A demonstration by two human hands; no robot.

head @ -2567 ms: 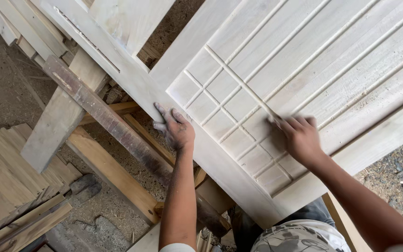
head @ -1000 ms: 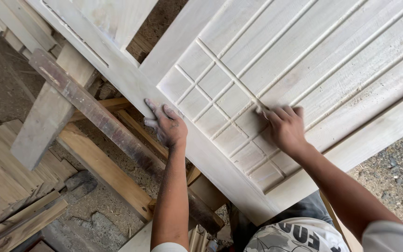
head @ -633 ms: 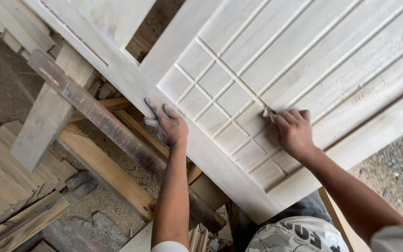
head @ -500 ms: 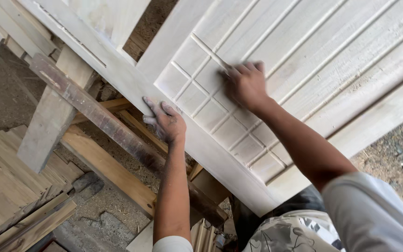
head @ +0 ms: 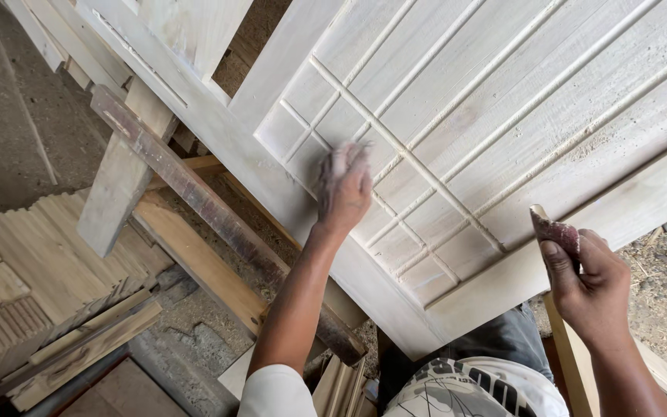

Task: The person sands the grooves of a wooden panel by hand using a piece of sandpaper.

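Fingers of right hand [head: 590, 279] pinch reddish sandpaper [head: 556, 230]; left hand [head: 343, 188] flat on grooved door [head: 503, 93]

The door [head: 519, 100] is pale, whitish bare wood cut with a grid of grooves at its left and long parallel grooves to the right. The sandpaper [head: 556, 230] is reddish brown. The plank [head: 194, 193] under the door is dark, stained brown. The stacked slats [head: 32, 255] at left are tan. The shirt [head: 457, 390] is white with black print.
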